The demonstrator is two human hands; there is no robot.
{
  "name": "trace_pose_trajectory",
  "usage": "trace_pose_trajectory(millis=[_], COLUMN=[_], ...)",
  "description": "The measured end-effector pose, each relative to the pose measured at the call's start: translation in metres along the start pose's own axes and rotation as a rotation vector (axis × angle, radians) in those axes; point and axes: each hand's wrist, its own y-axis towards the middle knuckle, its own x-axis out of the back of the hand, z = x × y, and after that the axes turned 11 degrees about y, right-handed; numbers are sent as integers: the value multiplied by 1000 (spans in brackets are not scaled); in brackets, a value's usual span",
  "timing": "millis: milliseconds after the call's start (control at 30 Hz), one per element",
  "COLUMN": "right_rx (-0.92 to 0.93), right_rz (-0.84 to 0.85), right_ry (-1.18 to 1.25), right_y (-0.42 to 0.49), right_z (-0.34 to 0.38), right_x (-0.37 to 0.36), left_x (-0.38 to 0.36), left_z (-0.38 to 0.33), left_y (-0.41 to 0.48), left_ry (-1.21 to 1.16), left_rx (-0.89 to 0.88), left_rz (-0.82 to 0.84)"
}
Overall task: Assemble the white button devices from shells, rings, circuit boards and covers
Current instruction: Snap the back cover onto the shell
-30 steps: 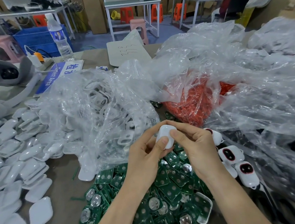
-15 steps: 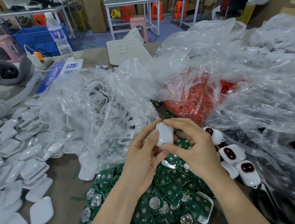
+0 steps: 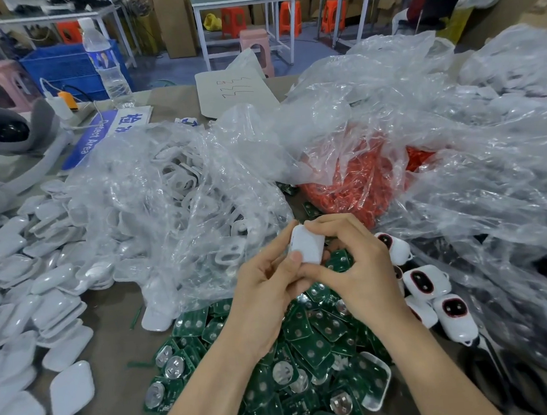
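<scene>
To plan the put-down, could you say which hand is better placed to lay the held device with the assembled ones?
Likely the right hand: both hands grip the white device, but the assembled devices lie just beside the right hand, farther from the left hand.

Both hands meet over a heap of green circuit boards [image 3: 313,342] near the table's front edge. The left hand [image 3: 266,290] and right hand [image 3: 357,276] pinch a small white device [image 3: 306,244] between them, fingers curled round its edges. White covers [image 3: 25,295] lie spread at the left. Finished devices with red rings [image 3: 439,302] sit at the right, beside clear plastic bags [image 3: 179,202]; one farther bag holds orange-red rings [image 3: 355,180].
</scene>
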Motion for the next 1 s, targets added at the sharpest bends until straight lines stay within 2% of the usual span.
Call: trace_pose_trajectory(millis=[200, 333, 533, 667, 733, 767, 867, 1000], right_rx=[-94, -97, -18, 51, 0, -79, -254, -292], right_rz=[30, 37, 29, 113, 149, 154, 61, -10], right_ry=[119, 112, 9, 9, 95, 214, 510, 522], right_y=[-2, -3, -5, -4, -5, -5, -3, -2], right_z=[-1, -2, -5, -5, -3, -1, 3, 6], right_x=[-1, 0, 0, -1, -1, 0, 4, 2], left_x=[3, 1, -1, -1, -1, -2, -4, -4], left_z=[1, 3, 3, 2, 1, 0, -1, 0], left_y=[0, 1, 0, -2, -3, -3, -3, -2], left_ry=[102, 126, 153, 256, 262, 264, 264, 311], left_rx=[-15, -21, -41, -92, -119, -130, -162, -165], left_rz=[-12, -47, -68, -144, -136, -132, -115, -124])
